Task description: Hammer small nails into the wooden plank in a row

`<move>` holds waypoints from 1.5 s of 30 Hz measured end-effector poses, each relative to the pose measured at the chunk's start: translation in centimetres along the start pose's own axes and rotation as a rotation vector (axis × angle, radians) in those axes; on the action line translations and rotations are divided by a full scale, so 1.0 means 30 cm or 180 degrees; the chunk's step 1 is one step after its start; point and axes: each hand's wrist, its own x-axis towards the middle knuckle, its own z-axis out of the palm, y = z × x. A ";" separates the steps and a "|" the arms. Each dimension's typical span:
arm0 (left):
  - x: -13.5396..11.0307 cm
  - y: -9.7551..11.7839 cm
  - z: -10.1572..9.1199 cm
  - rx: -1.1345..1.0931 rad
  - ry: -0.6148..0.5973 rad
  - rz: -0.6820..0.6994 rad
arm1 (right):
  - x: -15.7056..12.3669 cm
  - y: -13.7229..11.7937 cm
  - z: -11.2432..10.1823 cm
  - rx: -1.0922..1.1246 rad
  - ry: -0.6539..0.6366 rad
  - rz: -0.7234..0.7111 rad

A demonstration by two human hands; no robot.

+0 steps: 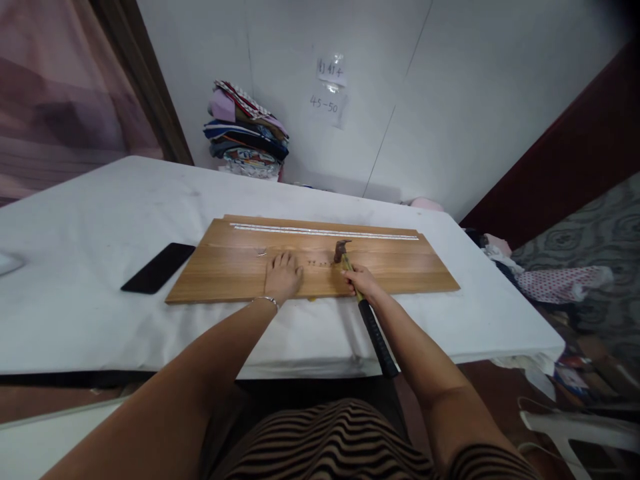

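Note:
A brown wooden board lies flat on the white-covered table. My left hand rests flat on the board with its fingers stretched out. In my right hand is a claw hammer, gripped high on the handle near the head. The rusty hammer head is over the board, at the right end of a short row of small nails. Whether the head touches a nail I cannot tell. A few loose nails lie on the board left of my left hand.
Two white strips run along the board's far side. A black phone lies left of the board on the white table. Folded clothes are stacked at the back by the wall. A white plastic stool stands at the lower right.

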 end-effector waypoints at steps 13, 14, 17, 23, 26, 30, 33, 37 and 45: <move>-0.003 0.004 -0.014 0.0004 -0.0062 -0.0013 | -0.009 -0.008 0.006 0.0041 -0.0002 0.0032; -0.003 0.003 -0.014 -0.0009 -0.0063 -0.0017 | -0.009 -0.008 0.006 0.0049 0.0003 0.0024; -0.003 0.002 -0.014 -0.0022 -0.0075 -0.0018 | -0.015 -0.011 0.007 0.0050 0.0005 0.0005; -0.003 0.000 -0.007 0.0010 -0.0041 -0.0008 | -0.032 -0.023 0.007 0.0008 -0.0055 0.0039; -0.001 -0.003 -0.001 0.0003 -0.0015 0.0000 | -0.039 -0.026 0.010 0.0021 -0.0037 0.0012; -0.003 -0.006 0.000 -0.0027 -0.0004 0.0044 | -0.050 -0.029 0.017 0.0004 0.0018 0.0034; -0.006 -0.006 -0.004 -0.0022 0.0006 0.0049 | -0.058 -0.029 0.020 -0.0033 0.0001 0.0028; -0.006 -0.006 -0.004 -0.0037 -0.0002 0.0009 | -0.060 -0.018 0.022 -0.0040 -0.0003 -0.0018; -0.003 -0.009 0.002 -0.0032 0.0012 0.0015 | -0.053 -0.005 0.024 -0.0021 0.0006 0.0009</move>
